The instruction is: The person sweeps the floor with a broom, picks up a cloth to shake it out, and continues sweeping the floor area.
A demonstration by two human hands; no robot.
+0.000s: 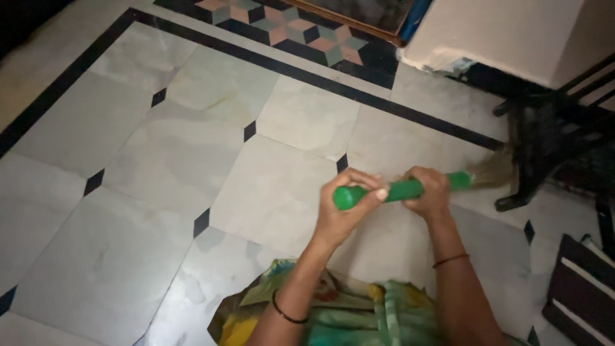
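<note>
As seen from the head-worn camera, the nearest thing in view is a green and yellow patterned garment (pixel 333 314), above which two forearms extend toward the floor. A dark bangle (pixel 286 314) is worn on the left wrist and a thin reddish thread (pixel 450 259) on the right. The left hand (pixel 349 205) is closed around the capped end of a green broom handle (pixel 402 189), the fingers being wrapped fully over it with the thumb laid along the top. The right hand (pixel 428 192) is clenched on the same handle just beyond the left, with no gap seen between fingers and handle. The handle is held low and nearly level above the pale marble floor (pixel 179 160), pointing away to the right. At its far end the pale bristles (pixel 493 170) are blurred and are spread at the foot of a dark metal furniture frame (pixel 544 141); whether they are touching the tiles cannot be told. The step in hand is judged to be a sweeping stroke beside and beneath that frame. A stroke continued here would call for the two-handed grip to be kept and the bristles to be drawn clear of the frame's legs. Farther off, a black border strip (pixel 269 61) is laid across the floor, followed by a band of patterned star tiles (pixel 288 25) and a pale wall corner (pixel 500 32).
</note>
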